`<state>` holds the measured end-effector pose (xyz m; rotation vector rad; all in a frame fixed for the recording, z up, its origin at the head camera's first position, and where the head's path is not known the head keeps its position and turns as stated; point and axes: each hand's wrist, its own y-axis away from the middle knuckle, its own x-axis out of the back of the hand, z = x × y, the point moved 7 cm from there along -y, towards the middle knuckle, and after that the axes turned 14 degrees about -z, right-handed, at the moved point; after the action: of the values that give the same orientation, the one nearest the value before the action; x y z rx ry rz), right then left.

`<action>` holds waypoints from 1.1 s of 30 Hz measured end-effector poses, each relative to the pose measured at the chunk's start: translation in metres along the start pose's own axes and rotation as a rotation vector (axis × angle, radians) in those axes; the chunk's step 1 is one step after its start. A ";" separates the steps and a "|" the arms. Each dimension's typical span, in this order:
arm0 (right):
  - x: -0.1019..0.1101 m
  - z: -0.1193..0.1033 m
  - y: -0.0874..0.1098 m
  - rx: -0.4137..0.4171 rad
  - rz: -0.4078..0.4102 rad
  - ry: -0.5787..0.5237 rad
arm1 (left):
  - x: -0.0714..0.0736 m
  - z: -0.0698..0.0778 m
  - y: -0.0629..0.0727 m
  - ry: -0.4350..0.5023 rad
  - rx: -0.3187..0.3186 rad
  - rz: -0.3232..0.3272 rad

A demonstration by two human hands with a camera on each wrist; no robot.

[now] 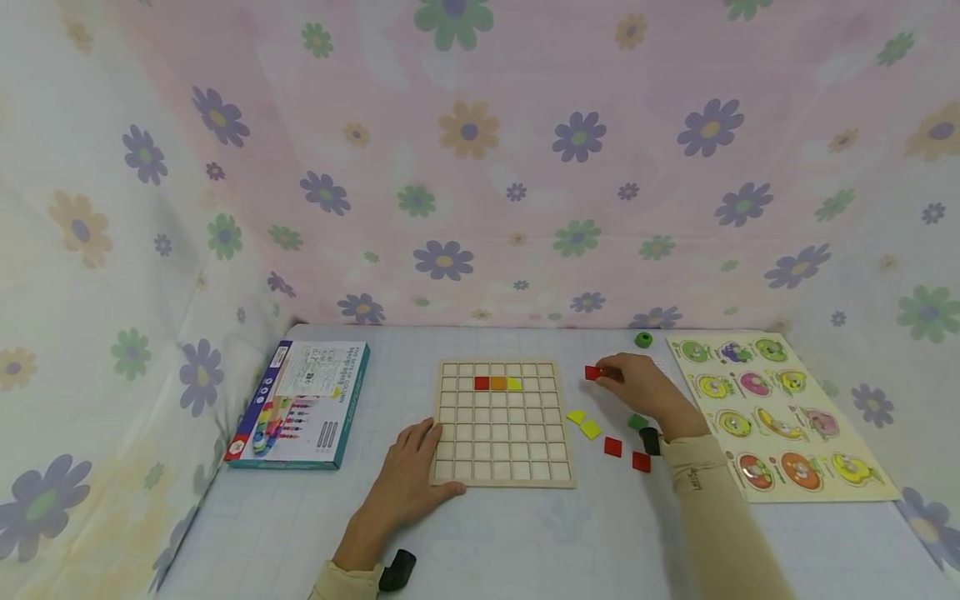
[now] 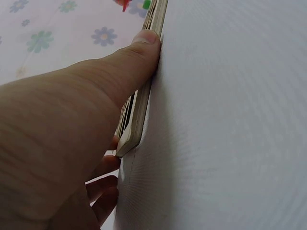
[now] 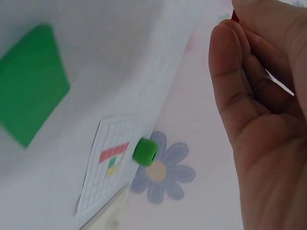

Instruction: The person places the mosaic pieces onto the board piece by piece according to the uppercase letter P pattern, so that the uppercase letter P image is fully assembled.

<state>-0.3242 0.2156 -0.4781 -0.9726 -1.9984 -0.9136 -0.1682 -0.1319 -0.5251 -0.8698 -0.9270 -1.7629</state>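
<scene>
Between thumb and fingers, my right hand [image 1: 647, 390] pinches a small red square tile [image 1: 592, 373], held right of the wooden grid board [image 1: 501, 452]. In the right wrist view only a sliver of that tile shows at the fingertips. My left hand [image 1: 408, 468] rests at the board's near left corner, thumb along the front edge and fingers by the left side. One red tile [image 1: 482, 383], an orange tile [image 1: 498, 383] and a yellow tile [image 1: 514, 383] sit side by side in the board's second row from the back.
Loose yellow tiles [image 1: 591, 429], red tiles [image 1: 612, 447] and a green tile [image 1: 637, 422] lie right of the board. Behind them is a green bead [image 1: 643, 340]. A printed grid card [image 3: 108, 165] lies near it. A fruit puzzle board [image 1: 768, 398] lies right, a box [image 1: 300, 417] left.
</scene>
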 end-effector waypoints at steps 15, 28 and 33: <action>-0.019 -0.054 -0.022 0.098 -0.067 -0.043 | 0.001 -0.002 -0.001 0.007 0.006 -0.006; -0.037 -0.101 -0.041 0.186 -0.098 -0.033 | 0.001 0.001 0.000 0.013 -0.009 0.002; -0.045 -0.121 -0.047 0.240 -0.108 -0.002 | 0.001 0.001 0.001 0.015 -0.011 0.009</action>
<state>-0.3076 0.0797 -0.4693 -0.7380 -2.1216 -0.7078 -0.1672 -0.1317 -0.5230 -0.8656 -0.9035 -1.7663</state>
